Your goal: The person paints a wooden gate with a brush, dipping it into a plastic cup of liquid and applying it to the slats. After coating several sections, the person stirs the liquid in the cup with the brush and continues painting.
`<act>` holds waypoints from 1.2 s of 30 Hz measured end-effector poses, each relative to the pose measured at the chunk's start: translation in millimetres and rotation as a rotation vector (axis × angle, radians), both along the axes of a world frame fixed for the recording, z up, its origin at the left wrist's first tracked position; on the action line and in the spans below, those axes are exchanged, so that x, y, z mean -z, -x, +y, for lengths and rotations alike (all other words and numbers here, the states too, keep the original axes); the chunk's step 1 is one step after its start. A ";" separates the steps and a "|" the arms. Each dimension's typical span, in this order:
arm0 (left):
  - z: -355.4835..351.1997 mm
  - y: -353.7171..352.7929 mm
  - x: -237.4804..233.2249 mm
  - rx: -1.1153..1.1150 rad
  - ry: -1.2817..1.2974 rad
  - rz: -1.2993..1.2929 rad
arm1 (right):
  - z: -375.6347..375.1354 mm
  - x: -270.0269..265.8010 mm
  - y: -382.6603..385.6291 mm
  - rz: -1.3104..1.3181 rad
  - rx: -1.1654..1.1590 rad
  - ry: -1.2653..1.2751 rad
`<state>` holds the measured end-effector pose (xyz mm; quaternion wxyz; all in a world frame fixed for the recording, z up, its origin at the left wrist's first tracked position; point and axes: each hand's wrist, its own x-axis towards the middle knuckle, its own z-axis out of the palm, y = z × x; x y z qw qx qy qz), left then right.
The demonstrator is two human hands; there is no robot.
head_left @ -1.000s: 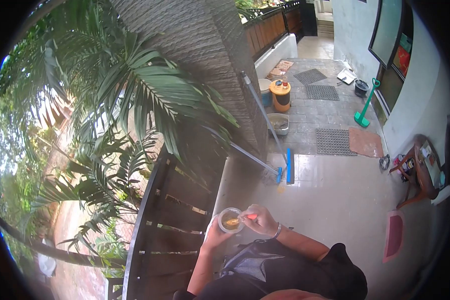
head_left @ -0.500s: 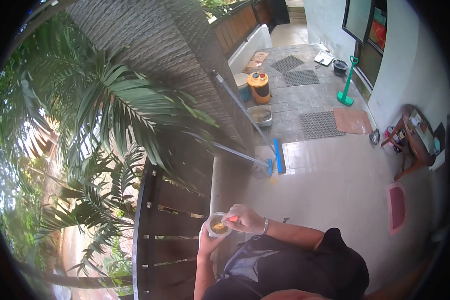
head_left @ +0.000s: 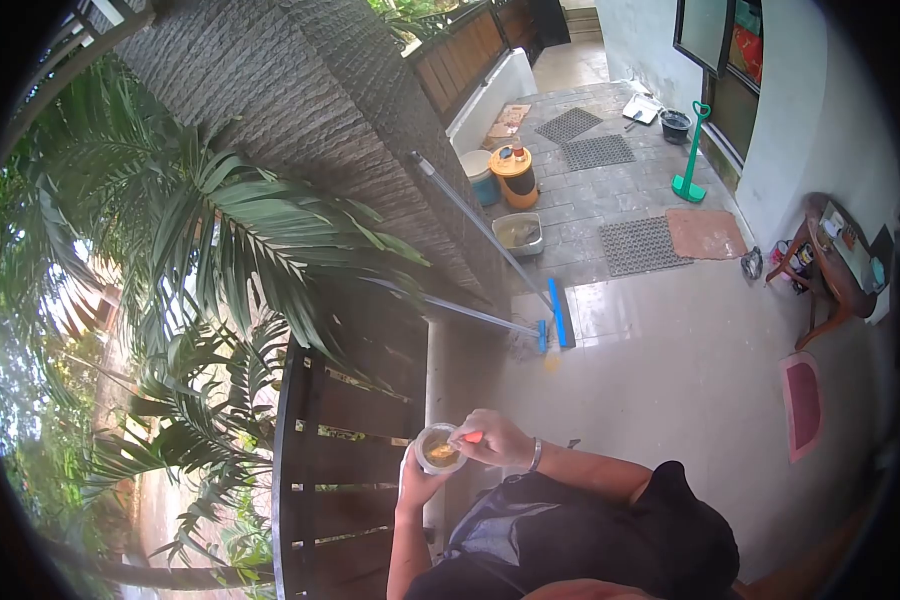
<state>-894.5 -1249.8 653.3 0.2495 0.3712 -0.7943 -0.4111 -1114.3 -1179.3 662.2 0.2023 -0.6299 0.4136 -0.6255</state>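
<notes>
My left hand (head_left: pixel 420 482) is wrapped round a small clear round container (head_left: pixel 439 449), held up near the dark slatted railing. Some yellowish food shows inside it. Over the container's right side, my right hand (head_left: pixel 497 439) pinches an orange-red utensil handle (head_left: pixel 473 437), whose lower end reaches into the container. A bracelet is on my right wrist.
Two blue-headed floor squeegees (head_left: pixel 560 312) lean by the textured pillar (head_left: pixel 370 130). Beyond are an orange-lidded bucket (head_left: pixel 515 178), a basin (head_left: pixel 519 235), mats (head_left: pixel 642 247) and a green long-handled tool (head_left: pixel 690 185). A wooden stool (head_left: pixel 815 270) and pink mat (head_left: pixel 803 408) lie right.
The view has shifted slightly. My hands stay at the container, with the right hand still on the orange-red handle and its position barely different.
</notes>
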 end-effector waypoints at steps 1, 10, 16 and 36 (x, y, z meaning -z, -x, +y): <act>-0.8 2.2 -0.3 0.008 -0.008 0.009 | -0.2 0.5 1.9 -0.004 0.006 0.003; -2.7 12.9 -5.2 0.039 -0.012 0.015 | -0.2 -3.3 8.2 -0.017 0.022 0.009; -4.1 14.4 -7.1 0.031 -0.002 0.000 | -2.6 -2.4 8.7 -0.007 0.018 -0.007; -9.5 14.4 -1.5 0.058 -0.026 -0.003 | -4.4 -1.2 10.0 -0.013 0.022 -0.002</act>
